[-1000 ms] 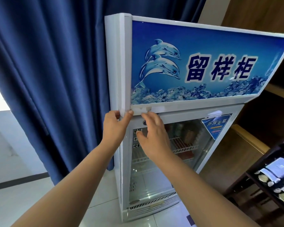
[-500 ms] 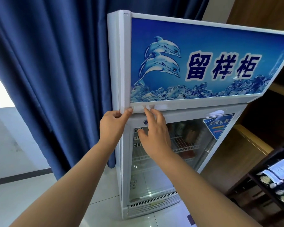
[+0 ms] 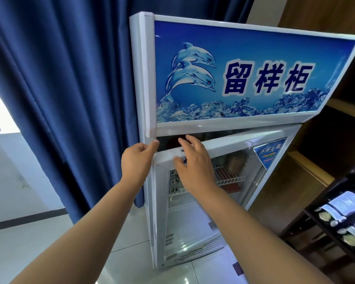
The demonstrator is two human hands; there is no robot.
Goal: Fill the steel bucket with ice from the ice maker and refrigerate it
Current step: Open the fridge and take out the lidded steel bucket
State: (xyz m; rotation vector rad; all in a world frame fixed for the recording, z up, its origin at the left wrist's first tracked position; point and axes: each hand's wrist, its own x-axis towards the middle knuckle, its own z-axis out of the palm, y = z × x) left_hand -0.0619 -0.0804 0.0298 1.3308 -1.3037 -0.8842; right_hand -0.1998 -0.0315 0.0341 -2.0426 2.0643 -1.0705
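A white display fridge (image 3: 148, 78) with a blue dolphin header stands in front of me. Its glass door (image 3: 240, 140) is swung out a little at the top left, leaving a dark gap under the header. My left hand (image 3: 136, 158) grips the door's top left corner, thumb against the cabinet edge. My right hand (image 3: 195, 165) lies on the door's top frame with its fingers spread over the edge. Behind the glass a metallic container (image 3: 234, 162) stands on a wire shelf; I cannot tell if it is the steel bucket. No ice maker is in view.
A dark blue curtain (image 3: 70, 99) hangs close to the fridge's left side. Wooden shelving (image 3: 307, 173) stands at the right, with a dark rack of bottles (image 3: 340, 210) at the lower right. Pale floor tiles (image 3: 39, 242) lie below.
The fridge door, closed in the earlier frames, has come away from the cabinet at its top left. Both hands have dropped slightly with the door's top edge.
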